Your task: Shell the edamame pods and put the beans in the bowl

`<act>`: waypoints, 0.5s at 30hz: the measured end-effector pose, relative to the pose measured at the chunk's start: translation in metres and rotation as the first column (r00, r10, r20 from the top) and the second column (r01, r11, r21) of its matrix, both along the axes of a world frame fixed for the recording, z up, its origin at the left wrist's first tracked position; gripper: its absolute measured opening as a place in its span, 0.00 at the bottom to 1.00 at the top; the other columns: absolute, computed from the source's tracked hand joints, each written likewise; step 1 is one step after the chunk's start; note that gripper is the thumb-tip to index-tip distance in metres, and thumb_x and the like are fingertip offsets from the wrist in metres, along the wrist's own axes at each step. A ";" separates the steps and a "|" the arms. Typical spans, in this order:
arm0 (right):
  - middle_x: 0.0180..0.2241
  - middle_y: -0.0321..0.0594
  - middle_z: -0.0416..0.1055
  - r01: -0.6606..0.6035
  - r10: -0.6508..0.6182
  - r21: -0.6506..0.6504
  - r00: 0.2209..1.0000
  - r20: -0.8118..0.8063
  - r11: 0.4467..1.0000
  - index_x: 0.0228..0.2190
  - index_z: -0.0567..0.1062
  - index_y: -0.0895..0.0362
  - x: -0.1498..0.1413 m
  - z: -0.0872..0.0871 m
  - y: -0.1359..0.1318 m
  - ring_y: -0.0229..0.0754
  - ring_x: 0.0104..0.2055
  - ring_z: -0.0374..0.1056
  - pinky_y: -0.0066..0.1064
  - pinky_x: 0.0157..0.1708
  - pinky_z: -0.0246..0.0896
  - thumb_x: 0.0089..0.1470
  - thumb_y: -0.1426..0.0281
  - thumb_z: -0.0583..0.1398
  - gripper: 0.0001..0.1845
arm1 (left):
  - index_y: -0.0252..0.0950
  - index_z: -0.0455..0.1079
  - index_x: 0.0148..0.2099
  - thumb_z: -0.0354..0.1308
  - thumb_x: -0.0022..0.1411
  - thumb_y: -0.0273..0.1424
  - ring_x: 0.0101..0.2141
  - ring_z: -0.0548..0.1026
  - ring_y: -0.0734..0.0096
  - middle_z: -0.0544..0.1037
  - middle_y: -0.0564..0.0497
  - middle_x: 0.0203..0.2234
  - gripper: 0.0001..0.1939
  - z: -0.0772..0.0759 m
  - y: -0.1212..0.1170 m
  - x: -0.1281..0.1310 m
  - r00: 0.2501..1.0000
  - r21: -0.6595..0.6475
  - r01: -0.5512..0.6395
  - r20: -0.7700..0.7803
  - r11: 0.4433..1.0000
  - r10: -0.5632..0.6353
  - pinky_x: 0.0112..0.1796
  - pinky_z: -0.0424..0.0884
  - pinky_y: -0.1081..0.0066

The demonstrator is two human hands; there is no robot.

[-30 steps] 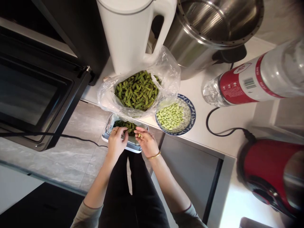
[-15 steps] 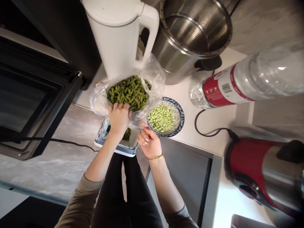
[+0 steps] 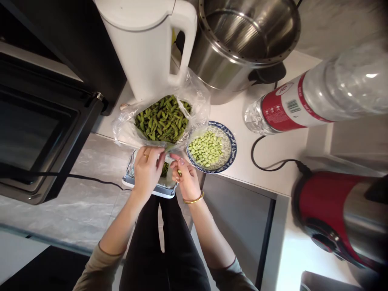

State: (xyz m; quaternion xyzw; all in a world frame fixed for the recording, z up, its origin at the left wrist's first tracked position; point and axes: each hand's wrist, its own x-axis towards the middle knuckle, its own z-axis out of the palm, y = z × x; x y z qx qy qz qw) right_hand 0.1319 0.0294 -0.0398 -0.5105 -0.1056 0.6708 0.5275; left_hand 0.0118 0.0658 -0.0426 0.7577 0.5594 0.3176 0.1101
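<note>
My left hand (image 3: 148, 165), a ring on one finger, pinches a green soybean pod (image 3: 168, 148) at the near edge of the clear plastic bag (image 3: 198, 95). Inside that bag is a heap of soybean pods (image 3: 163, 119). Close by on the right, my right hand (image 3: 187, 180) is curled, with a bit of green, seemingly a shelled bean (image 3: 179, 172), showing between its fingers. Beyond it, a blue-rimmed plate (image 3: 233, 147) holds pale shelled beans (image 3: 206, 149). Under both hands is a lined bin (image 3: 162, 191) with green scraps inside, partly hidden by my left hand.
A white jug-shaped appliance (image 3: 136, 52) and a steel pot (image 3: 212, 60) stand behind the bag. On the right are a large water bottle (image 3: 281, 107) and a red appliance (image 3: 321, 202) with a black cord. A black oven-like appliance (image 3: 39, 121) is at the left.
My left hand has come back out of the bag toward me, now with a pod in its fingertips. My right hand has shifted slightly left, and the hands are closer together.
</note>
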 end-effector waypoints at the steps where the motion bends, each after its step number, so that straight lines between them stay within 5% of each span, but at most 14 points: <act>1: 0.21 0.31 0.65 -0.007 0.007 0.005 1.000 0.006 1.000 0.30 0.77 0.56 -0.003 -0.001 -0.001 0.27 0.17 0.44 0.25 0.14 0.36 0.43 0.55 0.65 0.17 | 0.38 0.68 0.40 0.54 0.63 0.27 0.37 0.72 0.66 0.76 0.49 0.32 0.04 0.003 -0.011 -0.002 1.000 0.017 0.030 0.008 0.999 -0.030 0.40 0.68 0.67; 7: 0.13 0.26 0.49 -0.050 0.050 -0.018 0.999 -0.014 0.999 0.22 0.76 0.58 -0.013 -0.012 -0.008 0.28 0.16 0.40 0.25 0.15 0.34 0.42 0.54 0.66 0.19 | 0.36 0.65 0.45 0.55 0.63 0.28 0.38 0.73 0.67 0.75 0.47 0.36 0.08 0.000 -0.048 -0.017 0.990 -0.054 0.132 -0.034 0.990 -0.134 0.41 0.69 0.69; 12: 0.12 0.26 0.49 -0.067 0.067 -0.033 0.998 -0.017 0.997 0.21 0.77 0.59 -0.021 -0.013 -0.014 0.27 0.16 0.39 0.25 0.15 0.36 0.40 0.53 0.67 0.20 | 0.36 0.65 0.33 0.46 0.67 0.31 0.29 0.70 0.65 0.72 0.48 0.26 0.11 -0.009 -0.051 -0.023 0.945 -0.175 0.169 -0.251 0.970 -0.210 0.31 0.64 0.68; 15: 0.14 0.29 0.57 -0.014 0.015 -0.035 0.999 0.030 0.999 0.22 0.77 0.58 -0.030 -0.010 -0.018 0.28 0.16 0.45 0.25 0.15 0.43 0.39 0.52 0.67 0.20 | 0.37 0.64 0.30 0.44 0.67 0.31 0.26 0.68 0.66 0.69 0.49 0.22 0.14 -0.014 -0.057 -0.021 0.951 -0.145 0.155 -0.244 0.977 -0.188 0.28 0.60 0.68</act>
